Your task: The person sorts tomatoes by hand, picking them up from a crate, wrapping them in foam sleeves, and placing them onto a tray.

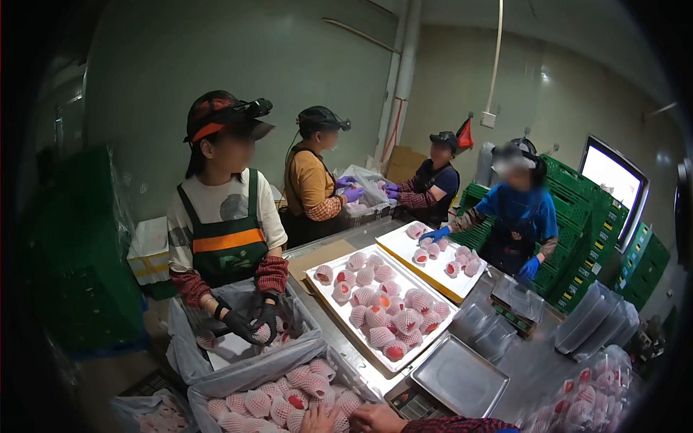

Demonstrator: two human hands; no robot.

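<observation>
At the bottom edge, my left hand (320, 420) reaches into a crate lined with grey plastic (198, 393). Its bare fingers lie stretched over red fruit in pink foam nets (281, 410); the palm is cut off by the frame. Beside it, at the crate's right side, my right hand (377, 418) has its fingers curled inward near a netted fruit (349, 401). What those fingers hold, if anything, is hidden. A dark red checked sleeve (451, 425) covers my right forearm.
A white tray of netted fruit (310, 274) and a metal tray (462, 375) lie ahead. Across the second lined crate (177, 339), a co-worker's black-gloved hand (266, 321) holds netted fruit. Three other co-workers stand farther back. Clear plastic boxes (599, 321) and bagged fruit (588, 400) are right.
</observation>
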